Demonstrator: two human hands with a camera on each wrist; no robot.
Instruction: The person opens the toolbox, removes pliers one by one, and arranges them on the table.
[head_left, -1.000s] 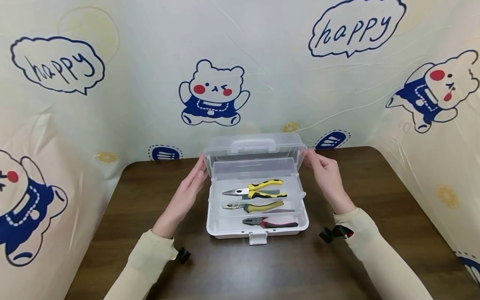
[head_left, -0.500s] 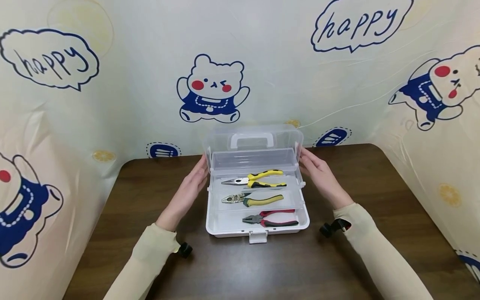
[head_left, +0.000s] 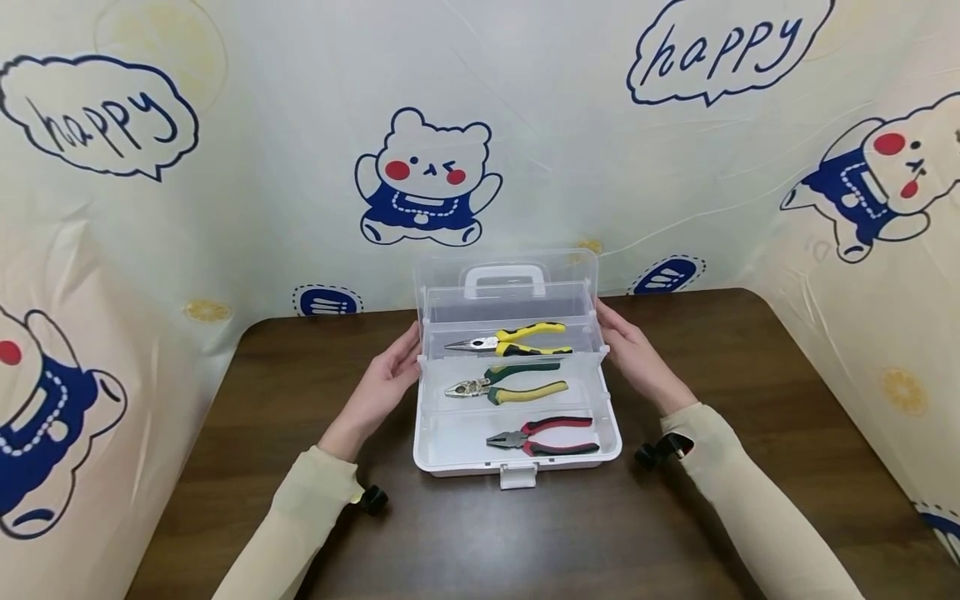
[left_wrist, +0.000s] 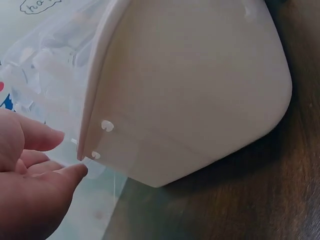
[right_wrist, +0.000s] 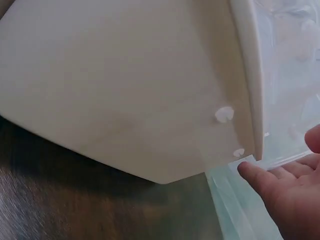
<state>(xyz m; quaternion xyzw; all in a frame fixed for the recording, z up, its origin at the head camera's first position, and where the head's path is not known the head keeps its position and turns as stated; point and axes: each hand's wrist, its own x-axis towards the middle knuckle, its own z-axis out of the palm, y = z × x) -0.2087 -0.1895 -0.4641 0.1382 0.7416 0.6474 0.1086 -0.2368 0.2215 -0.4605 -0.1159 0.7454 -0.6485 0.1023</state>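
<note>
A white toolbox point(head_left: 450, 463) stands with its clear lid point(head_left: 442, 271) tipped back and its clear trays fanned out. Needle-nose pliers with yellow-black handles point(head_left: 534, 330) lie in the rear tray. Combination pliers with green-yellow handles point(head_left: 528, 392) are in the middle, and pliers with red-black handles point(head_left: 558, 448) lie at the front. My left hand point(head_left: 386, 385) is at the left rear side by the lid, fingers extended. On the opposite side, my right hand point(head_left: 637, 358) has its fingers reaching behind the lid's edge. Both wrist views show thumbs apart from the fingers near the box's rear corner.
A dark wooden table point(head_left: 247, 450) bears the toolbox. Behind it and along the sides hangs a printed cloth point(head_left: 300, 167) with bears and "happy" bubbles, close to the raised lid. The front latch point(head_left: 518, 477) hangs down toward the table.
The lid has swung further back and the trays have moved up and rearward with the pliers, uncovering the front compartment. Both hands have followed at the sides, the right one easing from a curled grip.
</note>
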